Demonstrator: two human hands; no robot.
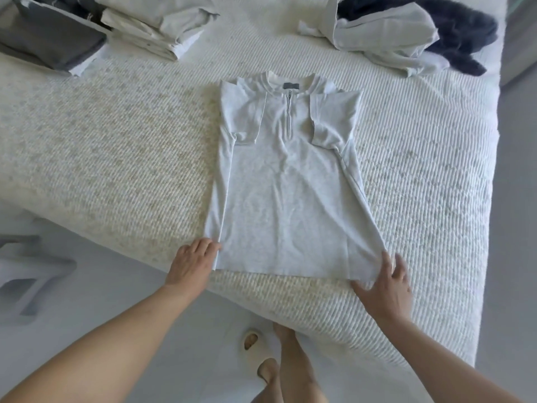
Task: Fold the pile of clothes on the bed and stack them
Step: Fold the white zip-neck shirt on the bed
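A pale grey shirt [290, 181] with a short zip [289, 116] at the neck lies flat in the middle of a bed [116, 158] covered in a white ribbed blanket, collar pointing away from the person and hem toward the near edge. Both short sleeves and both long sides are folded in over the body of the shirt, leaving it a narrow panel.

The left hand [193, 261] rests at the shirt's near left corner, fingers curled over the folded edge of the hem. The right hand [385, 286] lies at the near right corner with fingers spread and nearly straight, fingertips pressing on the cloth; whether the thumb is tucked under the hem cannot be told.

At the far left of the bed sits a stack of folded clothes [157, 27], white pieces beside a folded dark grey piece [49, 39]. At the far right lies a loose heap of unfolded clothes [386, 36], white cloth tangled with a dark navy garment [459, 33].

Below the bed edge the person's bare legs and a foot in a cream slipper [255, 349] stand on a pale floor [101, 286].
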